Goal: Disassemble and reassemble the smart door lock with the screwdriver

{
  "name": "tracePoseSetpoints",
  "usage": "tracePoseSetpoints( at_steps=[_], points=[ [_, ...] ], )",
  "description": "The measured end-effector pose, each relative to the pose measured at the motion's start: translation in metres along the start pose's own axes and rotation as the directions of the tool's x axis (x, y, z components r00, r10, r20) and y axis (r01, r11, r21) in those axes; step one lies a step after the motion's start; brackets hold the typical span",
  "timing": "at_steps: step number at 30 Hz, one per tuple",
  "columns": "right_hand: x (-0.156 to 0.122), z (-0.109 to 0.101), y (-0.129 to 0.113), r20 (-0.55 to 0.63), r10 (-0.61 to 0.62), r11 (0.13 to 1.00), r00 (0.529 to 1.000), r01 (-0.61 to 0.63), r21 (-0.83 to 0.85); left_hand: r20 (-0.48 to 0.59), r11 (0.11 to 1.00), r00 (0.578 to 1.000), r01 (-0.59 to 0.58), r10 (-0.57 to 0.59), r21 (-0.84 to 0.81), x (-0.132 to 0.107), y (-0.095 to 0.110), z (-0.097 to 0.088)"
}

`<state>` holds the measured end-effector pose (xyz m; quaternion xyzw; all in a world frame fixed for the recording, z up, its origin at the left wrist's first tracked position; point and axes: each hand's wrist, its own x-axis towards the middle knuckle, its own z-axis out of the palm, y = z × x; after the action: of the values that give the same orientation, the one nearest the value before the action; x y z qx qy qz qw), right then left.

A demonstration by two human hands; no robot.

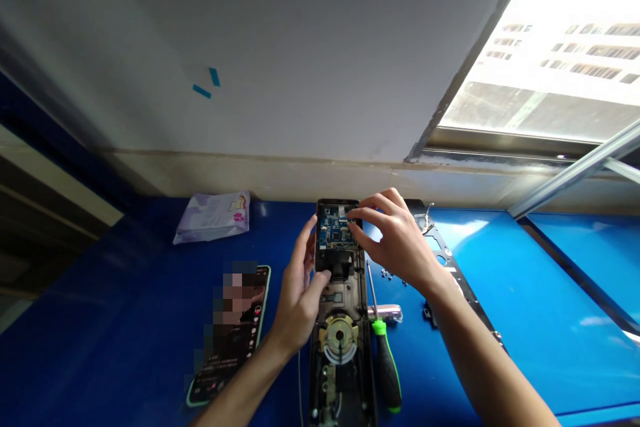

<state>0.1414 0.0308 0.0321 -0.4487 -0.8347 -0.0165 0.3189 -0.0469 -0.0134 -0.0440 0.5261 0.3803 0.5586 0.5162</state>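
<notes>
blue table (125,320) runs under a pale wall, window at far right.

nearest: lock (350,293) lies flat, long axis pointing away from the person, cover off, insides up. brass disc shows at the near end. laid open-side-up prob. so the parts stay reachable from above.

screwdriver (387,367), green handle, just beside lock's rt edge and parallel to it, tip pointing away. looks parked w/in reach of the rt hand.

phone (235,340) to the left, screen lit, near but apart from lock.

left hand (300,300): clasps lock's left edge, fingers straight up the side, thumb on a black block mid-lock. reads as a brace so the body won't slide.

right hand (397,240): arched over the far end, fingertips drawn together at the rt corner of the blue board (333,227). can't tell if they pinch smth or only press; too small.

screws (387,273) loose on table below the rt palm, kept close together.

plate (465,287), dark metal w/ holes, partly under rt forearm.

farther: tissue pack (213,215) by the wall foot, well apart from lock. two blue tape bits (207,83) on wall (300,47). window (560,53) shows bldgs outside, very bright.
</notes>
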Motion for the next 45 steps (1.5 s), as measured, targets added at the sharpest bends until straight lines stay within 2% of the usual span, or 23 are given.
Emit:
tracePoseSetpoints(
  at_steps=[7,13,16,19,21,24,26,28,32,37,45],
  points=[
    [-0.001,-0.003,0.001,0.064,-0.027,1.000,0.998,0.028,-0.006,0.004,0.999,1.000,-0.003,0.003,0.043,-0.001,0.000,0.000],
    [-0.001,-0.007,0.000,0.094,-0.016,1.000,0.995,0.015,0.014,-0.056,0.987,0.998,-0.017,0.026,0.160,0.001,-0.003,0.002],
    [-0.003,-0.012,0.002,0.077,0.019,0.999,0.997,-0.022,0.040,-0.054,0.983,0.998,-0.030,0.041,0.182,0.002,-0.005,0.001],
    [-0.016,-0.020,0.002,0.044,0.128,0.991,0.991,-0.130,0.034,-0.050,0.964,0.996,-0.061,0.076,0.260,-0.003,-0.004,-0.004],
    [-0.034,-0.024,0.000,0.050,0.245,0.969,0.968,-0.246,0.012,-0.065,0.933,0.993,-0.070,0.099,0.353,-0.013,-0.004,-0.006],
    [-0.069,-0.027,-0.008,0.220,0.355,0.932,0.909,-0.362,-0.008,-0.085,0.913,0.995,-0.016,0.056,0.409,-0.033,-0.005,-0.006],
    [-0.090,-0.024,-0.015,0.362,0.371,0.919,0.855,-0.393,-0.012,-0.105,0.919,0.994,0.024,0.019,0.394,-0.044,-0.006,-0.003],
    [-0.106,-0.019,-0.022,0.455,0.384,0.905,0.803,-0.424,-0.016,-0.138,0.923,0.990,0.021,0.035,0.385,-0.050,-0.006,0.001],
    [-0.119,-0.004,-0.032,0.531,0.393,0.881,0.751,-0.472,0.017,-0.147,0.918,0.985,-0.025,0.090,0.395,-0.049,-0.005,0.005],
    [-0.117,0.008,-0.035,0.515,0.438,0.837,0.737,-0.543,0.066,-0.179,0.925,0.979,-0.019,0.094,0.379,-0.041,-0.002,0.002],
    [-0.122,0.023,-0.028,0.415,0.486,0.817,0.769,-0.568,0.095,-0.197,0.931,0.975,-0.025,0.103,0.364,-0.010,-0.007,-0.006]
  ],
)
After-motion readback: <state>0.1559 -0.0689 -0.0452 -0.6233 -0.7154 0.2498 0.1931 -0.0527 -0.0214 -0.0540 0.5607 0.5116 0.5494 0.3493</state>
